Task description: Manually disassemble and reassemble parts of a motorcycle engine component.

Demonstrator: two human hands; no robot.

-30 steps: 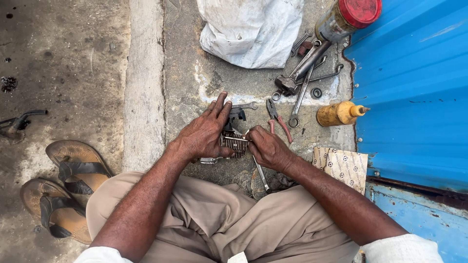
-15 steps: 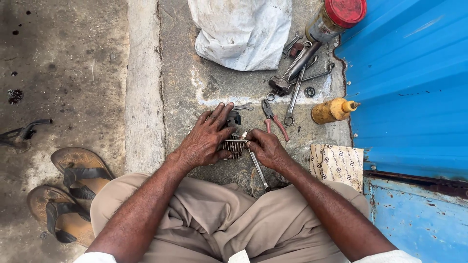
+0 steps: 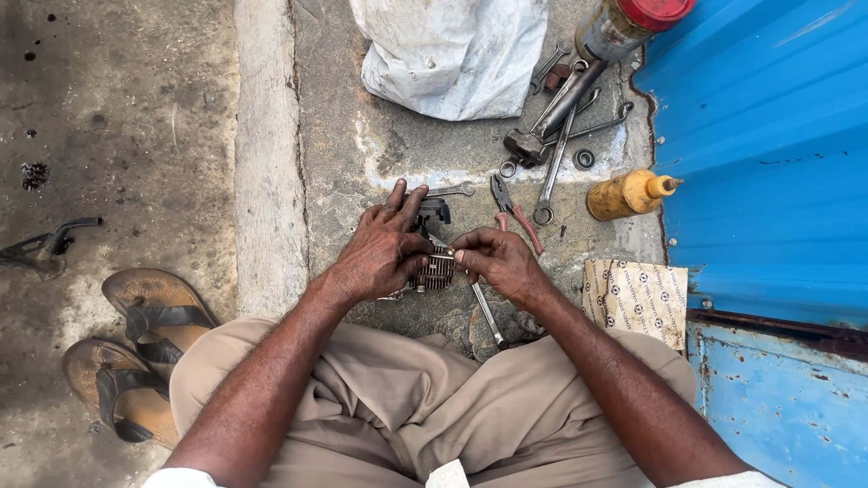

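On the concrete floor just ahead of the knees sits a small dark finned metal part (image 3: 436, 269), ribbed and greasy, half covered by the hands. The left hand (image 3: 380, 248) lies over it, fingers spread and curled loosely around its left side. The right hand (image 3: 495, 260) pinches thumb and fingertips together at its right edge; what they grip is too small to make out. One spanner (image 3: 488, 312) lies under that wrist. Beyond lie one pair of red-handled pliers (image 3: 513, 211), one yellow bottle (image 3: 628, 193), one white sack (image 3: 457, 54), and several spanners (image 3: 553, 167), overlapping. Two sandals (image 3: 136, 348) rest at left.
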